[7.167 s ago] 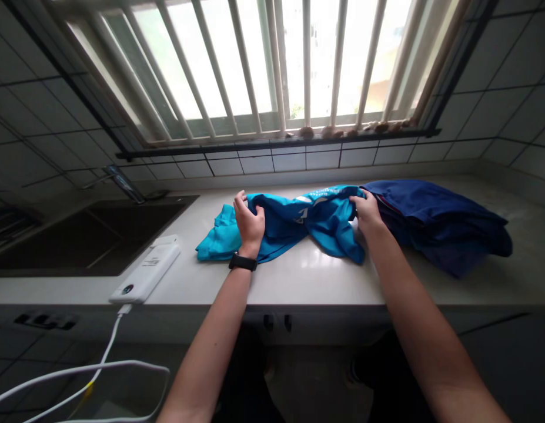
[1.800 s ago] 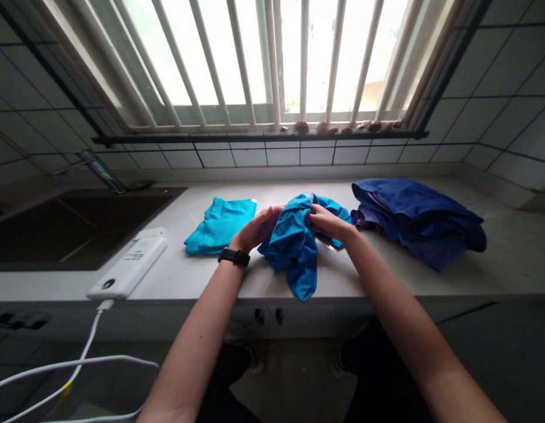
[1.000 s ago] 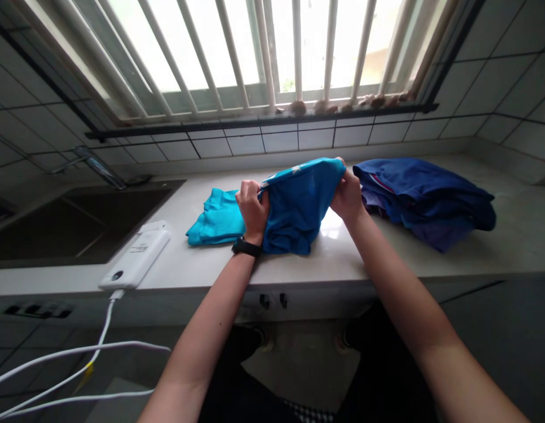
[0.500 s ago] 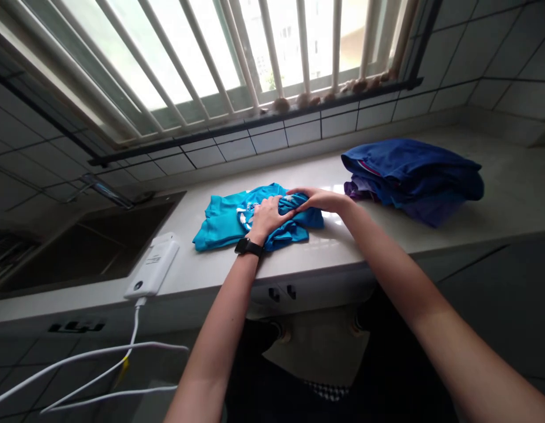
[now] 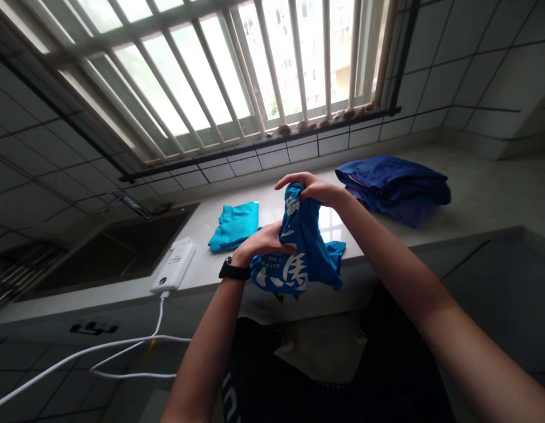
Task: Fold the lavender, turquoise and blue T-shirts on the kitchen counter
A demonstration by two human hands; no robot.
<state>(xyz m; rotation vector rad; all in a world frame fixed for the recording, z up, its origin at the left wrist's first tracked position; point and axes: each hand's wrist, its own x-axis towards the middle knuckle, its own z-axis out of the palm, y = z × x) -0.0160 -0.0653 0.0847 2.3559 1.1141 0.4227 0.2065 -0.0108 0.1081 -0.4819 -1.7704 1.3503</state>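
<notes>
A blue T-shirt (image 5: 314,252) with white lettering hangs bunched between my hands, its lower part drooping over the counter's front edge. My right hand (image 5: 314,188) grips the top of the bunch, the fingers curved over it and the index finger reaching out to the left. Lower down, my left hand (image 5: 267,238), with a black watch on its wrist, holds the shirt's left side; its fingertips are partly hidden by the cloth. Just behind my left hand, a folded turquoise garment (image 5: 234,226) lies flat on the counter.
A pile of dark blue and purple clothes (image 5: 393,185) sits on the counter (image 5: 479,188) to the right. On the left are a sink (image 5: 117,252) with a tap (image 5: 133,202) and a white power bank (image 5: 175,264) with a white cable (image 5: 160,320). Behind is a barred window (image 5: 237,76).
The blue T-shirt has been lifted off the turquoise garment and brought toward me, so its lettering shows. My right hand has risen with it. The camera view has shifted slightly.
</notes>
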